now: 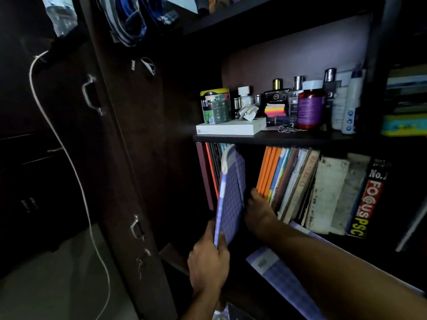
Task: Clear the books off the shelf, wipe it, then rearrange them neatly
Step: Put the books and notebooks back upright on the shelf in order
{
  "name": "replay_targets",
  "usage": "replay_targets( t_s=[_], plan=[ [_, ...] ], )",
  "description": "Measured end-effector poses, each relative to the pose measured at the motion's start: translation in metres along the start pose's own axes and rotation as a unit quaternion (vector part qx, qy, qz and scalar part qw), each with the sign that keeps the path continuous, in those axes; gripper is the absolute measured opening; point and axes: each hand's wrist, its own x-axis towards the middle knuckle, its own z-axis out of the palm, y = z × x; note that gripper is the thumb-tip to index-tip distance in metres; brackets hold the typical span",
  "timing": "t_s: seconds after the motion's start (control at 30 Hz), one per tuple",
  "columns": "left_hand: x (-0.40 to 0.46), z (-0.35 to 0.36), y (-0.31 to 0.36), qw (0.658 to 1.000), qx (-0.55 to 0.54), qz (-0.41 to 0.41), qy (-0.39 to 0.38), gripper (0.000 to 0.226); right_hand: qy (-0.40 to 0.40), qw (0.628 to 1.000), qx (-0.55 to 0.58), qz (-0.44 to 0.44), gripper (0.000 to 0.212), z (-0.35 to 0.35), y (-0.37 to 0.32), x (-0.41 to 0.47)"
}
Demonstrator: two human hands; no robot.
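Two hands work the book shelf [288, 140]: left hand [209, 262] pinches a purple folder [231, 199] near its left end, right hand [258, 212] touches the orange books [269, 172], fingers spread; clearing seemingly underway, next pulling the folder free

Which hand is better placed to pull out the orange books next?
The right hand: its fingers already touch the lower edge of the orange books. The left hand is busy, its grip closed on the purple checked folder.

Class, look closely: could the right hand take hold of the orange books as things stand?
Probably yes. The right hand is already at the foot of the orange books, with an open gap to their left. The left hand holds the purple folder clear.
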Motion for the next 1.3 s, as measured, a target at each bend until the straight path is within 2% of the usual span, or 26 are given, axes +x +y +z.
replay_targets(
  t_s=[0.23,0.47,0.53,0.6,0.7,0.8,0.9,1.07,1.17,1.23,1.3],
  plan=[
    [0.003,0.005,-0.006,1.000,0.006,0.008,0.009,0.042,-0.003,1.000,0.007,-0.017,0.057,0.012,0.008,0.008],
    [0.002,0.006,-0.008,1.000,-0.014,0.008,0.003,0.043,-0.047,0.996,0.037,-0.065,0.057,0.020,0.020,-0.020],
    [0.000,0.004,-0.006,0.999,-0.032,0.018,-0.006,0.048,-0.001,0.996,0.073,-0.060,0.049,0.024,0.021,-0.022],
    [0.002,0.005,-0.006,0.999,-0.037,0.020,-0.023,0.049,0.089,0.983,0.151,-0.051,0.039,0.036,0.021,-0.025],
    [0.007,0.007,-0.008,0.999,-0.017,0.018,-0.046,0.045,0.200,0.956,0.211,-0.026,0.039,0.063,0.011,-0.026],
    [0.012,0.009,-0.009,0.999,-0.039,0.013,-0.031,0.044,0.299,0.900,0.315,0.019,0.039,0.074,-0.003,-0.029],
    [0.014,0.012,-0.012,0.998,-0.066,0.000,-0.025,0.042,0.373,0.853,0.363,0.027,0.043,0.068,-0.004,-0.039],
    [0.013,0.013,-0.013,0.999,-0.042,0.019,-0.025,0.032,0.383,0.837,0.389,0.034,0.035,0.069,-0.003,-0.032],
    [0.013,0.014,-0.014,0.999,-0.010,0.039,-0.024,0.023,0.368,0.855,0.364,0.027,0.048,0.077,-0.007,-0.029],
    [0.015,0.014,-0.013,0.999,-0.011,0.026,-0.018,0.029,0.370,0.854,0.366,0.025,0.048,0.080,-0.009,-0.028],
    [0.024,0.014,-0.016,0.998,-0.043,-0.018,-0.030,0.048,0.382,0.841,0.382,0.028,0.046,0.079,-0.006,-0.028]
  ],
)
